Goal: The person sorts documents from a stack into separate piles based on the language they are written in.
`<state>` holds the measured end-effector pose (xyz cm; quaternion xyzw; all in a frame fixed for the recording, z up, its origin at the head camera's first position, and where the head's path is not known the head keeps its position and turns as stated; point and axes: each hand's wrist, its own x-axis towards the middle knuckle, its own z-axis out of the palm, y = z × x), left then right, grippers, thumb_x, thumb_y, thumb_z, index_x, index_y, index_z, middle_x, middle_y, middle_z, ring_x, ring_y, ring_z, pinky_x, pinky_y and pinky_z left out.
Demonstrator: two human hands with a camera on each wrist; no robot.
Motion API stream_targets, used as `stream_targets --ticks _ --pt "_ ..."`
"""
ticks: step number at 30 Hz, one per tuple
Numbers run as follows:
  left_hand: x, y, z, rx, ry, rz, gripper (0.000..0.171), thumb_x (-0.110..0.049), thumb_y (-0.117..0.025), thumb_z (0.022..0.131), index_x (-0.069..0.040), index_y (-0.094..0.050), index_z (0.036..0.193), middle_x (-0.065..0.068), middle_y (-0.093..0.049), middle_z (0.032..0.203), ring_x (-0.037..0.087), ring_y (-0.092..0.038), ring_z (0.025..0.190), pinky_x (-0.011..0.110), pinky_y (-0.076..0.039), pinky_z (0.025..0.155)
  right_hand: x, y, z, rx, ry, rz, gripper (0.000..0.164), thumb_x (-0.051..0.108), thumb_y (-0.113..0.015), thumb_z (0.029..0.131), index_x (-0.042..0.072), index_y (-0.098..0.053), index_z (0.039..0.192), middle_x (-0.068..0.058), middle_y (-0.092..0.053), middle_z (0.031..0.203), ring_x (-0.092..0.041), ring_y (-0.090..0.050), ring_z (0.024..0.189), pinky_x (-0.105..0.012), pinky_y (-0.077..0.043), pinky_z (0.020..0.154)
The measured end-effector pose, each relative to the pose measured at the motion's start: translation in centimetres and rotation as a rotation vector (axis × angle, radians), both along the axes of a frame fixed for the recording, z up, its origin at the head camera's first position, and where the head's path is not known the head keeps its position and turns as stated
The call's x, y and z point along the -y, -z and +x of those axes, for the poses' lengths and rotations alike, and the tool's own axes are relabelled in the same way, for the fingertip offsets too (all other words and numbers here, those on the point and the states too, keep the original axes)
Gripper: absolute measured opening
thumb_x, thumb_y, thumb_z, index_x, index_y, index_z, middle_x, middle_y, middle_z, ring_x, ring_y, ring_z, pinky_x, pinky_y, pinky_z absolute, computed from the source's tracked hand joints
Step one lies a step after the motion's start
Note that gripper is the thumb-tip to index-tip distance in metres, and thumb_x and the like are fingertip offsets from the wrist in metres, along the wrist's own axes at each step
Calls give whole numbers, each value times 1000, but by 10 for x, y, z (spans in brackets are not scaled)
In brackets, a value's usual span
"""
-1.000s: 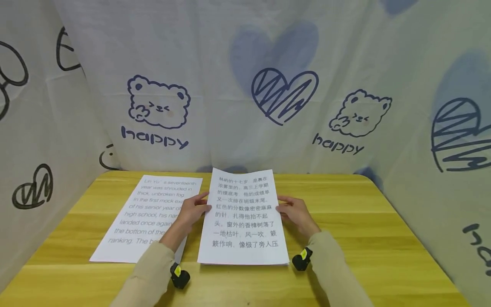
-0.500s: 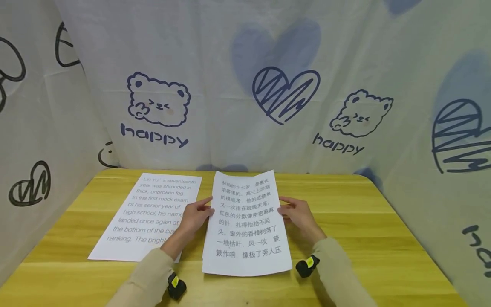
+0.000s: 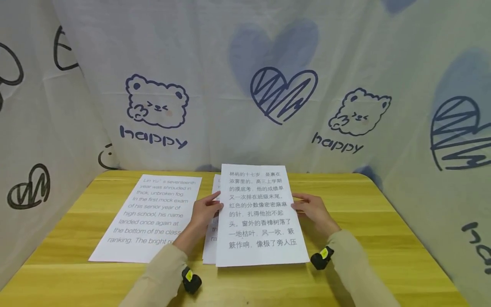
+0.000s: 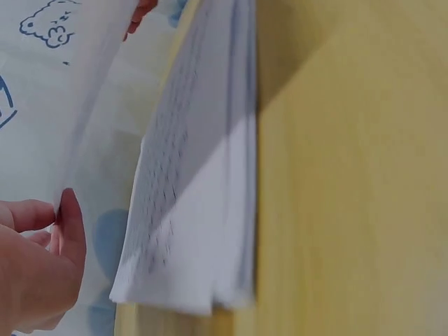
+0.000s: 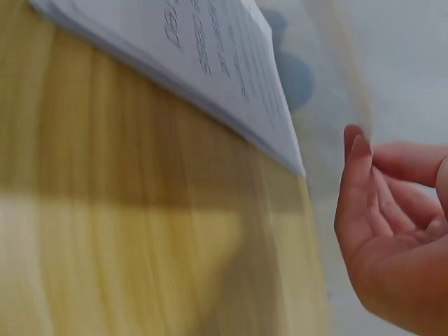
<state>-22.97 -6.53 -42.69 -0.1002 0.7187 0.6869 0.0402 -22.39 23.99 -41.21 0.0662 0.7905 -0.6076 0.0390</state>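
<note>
A white sheet of paper (image 3: 261, 213) printed with Chinese characters is held up between both hands. My left hand (image 3: 205, 213) pinches its left edge between thumb and fingers, as the left wrist view also shows. At the opposite edge, my right hand (image 3: 314, 212) pinches the sheet the same way. Behind and below it lies a stack of printed paper (image 4: 185, 154), mostly hidden in the head view, where only a strip of English text shows on the left. Both wrist views show the held sheet raised above that stack.
Another white page (image 3: 143, 217) with English text lies on the left of the yellow wood-grain table (image 3: 368, 256). A white curtain (image 3: 222, 85) with bear and heart drawings hangs round the back and sides.
The Chinese-printed sheet, held by both hands, has lifted off the stack and shifted right. The English page beneath now shows at its left side.
</note>
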Motion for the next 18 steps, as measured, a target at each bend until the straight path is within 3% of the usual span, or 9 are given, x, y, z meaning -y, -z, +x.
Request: stream_targets --ticks 5,13,15,18 --pt "-12 -4 -1 13 -1 4 49 -1 -64 89 -12 -56 137 11 -58 103 18 -58 81 28 -50 78 -15 -2 -5 26 -1 33 56 6 -62 93 -3 -41 144 -25 -61 120 -26 -65 94 -36 -54 83" --pt "-35 -14 -14 0 3 -40 48 -4 -65 90 -15 -57 136 11 -60 104 20 -62 83 31 -51 84 -36 -8 -13 33 10 130 56 11 -65 92 1 -45 143 -20 -63 115 -27 -63 94 -40 -52 87" --pt "-43 -17 -18 -13 0 -37 47 -4 -65 90 -15 -58 135 10 -60 104 19 -62 83 30 -51 83 -46 -2 -21 24 21 125 57 12 -66 91 3 -45 144 -21 -62 116 -28 -63 95 -39 -53 86" --pt "-55 -21 -22 -32 -4 -49 45 -4 -65 89 -14 -60 133 10 -61 104 19 -63 83 29 -51 81 -69 23 -40 4 36 146 61 15 -68 90 11 -44 146 -18 -62 118 -27 -63 95 -36 -55 81"
